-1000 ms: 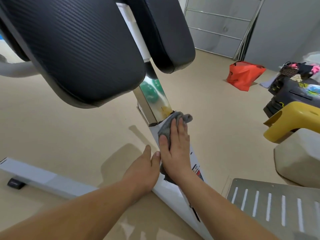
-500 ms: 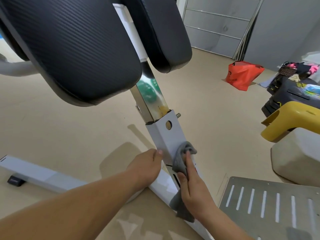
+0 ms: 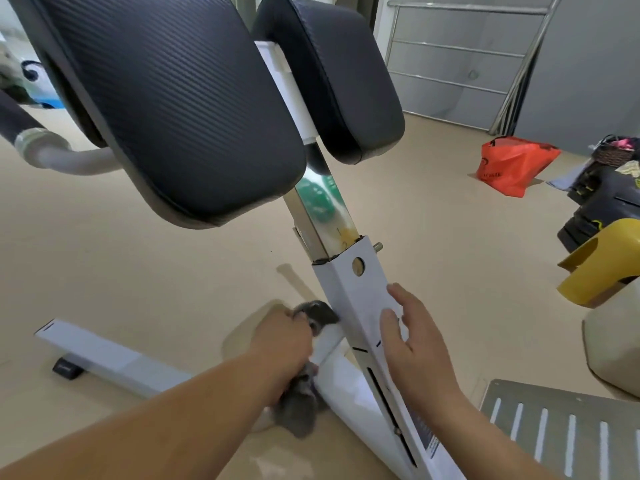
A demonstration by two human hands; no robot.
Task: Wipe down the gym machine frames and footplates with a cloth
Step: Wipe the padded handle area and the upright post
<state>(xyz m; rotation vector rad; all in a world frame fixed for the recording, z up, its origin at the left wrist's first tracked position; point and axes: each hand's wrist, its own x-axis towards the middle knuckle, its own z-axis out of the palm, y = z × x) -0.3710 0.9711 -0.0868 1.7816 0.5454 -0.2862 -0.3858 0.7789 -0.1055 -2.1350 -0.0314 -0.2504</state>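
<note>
A white slanted frame post (image 3: 360,299) of the gym machine rises from the floor to two black pads (image 3: 180,109). My left hand (image 3: 282,341) grips a grey cloth (image 3: 301,403) and presses it against the left side of the post. The cloth's top end shows at the knuckles and its tail hangs below the fist. My right hand (image 3: 412,344) lies flat on the right face of the post, fingers apart, holding nothing. A slotted metal footplate (image 3: 561,431) sits at the lower right.
The white base bar (image 3: 104,358) runs along the floor at left. A yellow stool (image 3: 602,265) and a beige block (image 3: 616,351) stand at right. Farther back are an orange bag (image 3: 512,164), dark luggage (image 3: 602,192) and a steel rack (image 3: 460,60).
The cloth has passed from my right hand to my left hand, which now holds it on the post's left side. My right hand has opened and rests flat on the post.
</note>
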